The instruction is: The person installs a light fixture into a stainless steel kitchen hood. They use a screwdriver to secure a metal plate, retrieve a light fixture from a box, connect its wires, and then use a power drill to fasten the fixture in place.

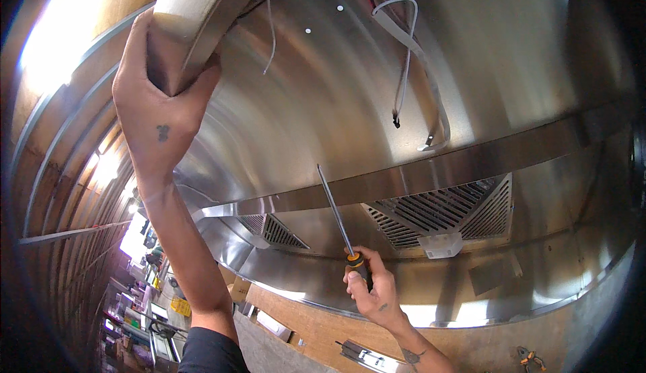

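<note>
My left hand [161, 114] is raised at the upper left and closed round the end of a long, box-shaped metal piece [192, 13], thumb on one side and fingers on the other. In my right hand [378, 295], lower and near the middle, is a screwdriver [334, 208] with a black and yellow handle. Its long shaft points up and to the left, with the tip in front of a large brushed-steel panel [269, 131]. Whether the tip touches the steel I cannot tell.
Loose wires [406, 70] and a flat grey cable [437, 97] hang over the steel. Below are slatted vent filters [437, 215] with a small whitish box [441, 245]. Pliers [530, 358] lie on a wooden surface [464, 346]. Cluttered workshop things stand at the lower left.
</note>
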A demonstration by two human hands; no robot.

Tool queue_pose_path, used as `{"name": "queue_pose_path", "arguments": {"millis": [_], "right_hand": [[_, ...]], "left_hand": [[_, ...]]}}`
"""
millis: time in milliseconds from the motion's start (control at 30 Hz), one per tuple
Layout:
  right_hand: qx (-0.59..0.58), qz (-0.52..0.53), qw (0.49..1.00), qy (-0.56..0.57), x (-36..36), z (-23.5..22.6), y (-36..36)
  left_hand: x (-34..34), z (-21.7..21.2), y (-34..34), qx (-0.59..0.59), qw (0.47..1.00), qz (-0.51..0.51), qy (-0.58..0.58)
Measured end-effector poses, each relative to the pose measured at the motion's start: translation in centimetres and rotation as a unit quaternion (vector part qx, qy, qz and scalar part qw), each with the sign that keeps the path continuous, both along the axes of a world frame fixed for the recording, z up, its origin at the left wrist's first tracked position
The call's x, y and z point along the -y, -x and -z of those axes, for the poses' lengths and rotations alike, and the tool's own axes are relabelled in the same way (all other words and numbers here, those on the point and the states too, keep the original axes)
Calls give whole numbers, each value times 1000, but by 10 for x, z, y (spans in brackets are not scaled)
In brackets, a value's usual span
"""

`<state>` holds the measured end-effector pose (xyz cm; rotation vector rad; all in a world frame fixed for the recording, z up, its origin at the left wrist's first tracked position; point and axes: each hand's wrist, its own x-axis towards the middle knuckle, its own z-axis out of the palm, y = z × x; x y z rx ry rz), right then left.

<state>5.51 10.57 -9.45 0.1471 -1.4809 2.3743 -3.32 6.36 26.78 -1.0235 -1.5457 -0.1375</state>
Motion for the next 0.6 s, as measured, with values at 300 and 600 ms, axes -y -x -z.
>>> {"name": "queue_pose_path", "arguments": {"millis": [300, 600], "right_hand": [[-7, 3, 1000, -18, 7, -4, 3], [-18, 13, 999, -25, 8, -11, 3]], "left_hand": [[-3, 2, 0, 29, 999, -2, -18], [1, 2, 3, 16, 1000, 6, -11]]}}
